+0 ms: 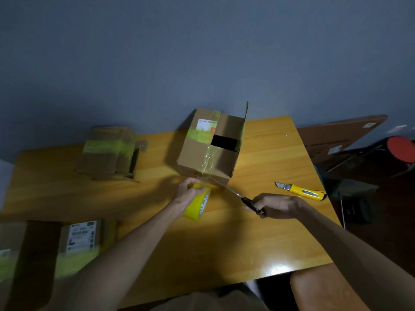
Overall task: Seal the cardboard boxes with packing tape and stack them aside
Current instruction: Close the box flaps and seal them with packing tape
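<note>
My left hand [187, 192] is wrapped tight round the yellow tape roll [197, 208], just in front of the box [208, 149] in the middle of the table [258, 234]. My right hand [278, 205] holds the scissors [251, 203] by the handles. The thin blades point at the spot where tape seems to run from the box's near edge to the roll. I cannot tell how wide the blades are. If the tape goes loose, I think it may fold and stick to itself. The tips are near my left fingers and could nick them. A flap [246, 115] stands up, so the box may not be closed. The yellow knife [302, 191] has its blade out, near my right arm. The table is shiny yellow wood. The wall [157, 52] is grey-blue and the room is dim.
</note>
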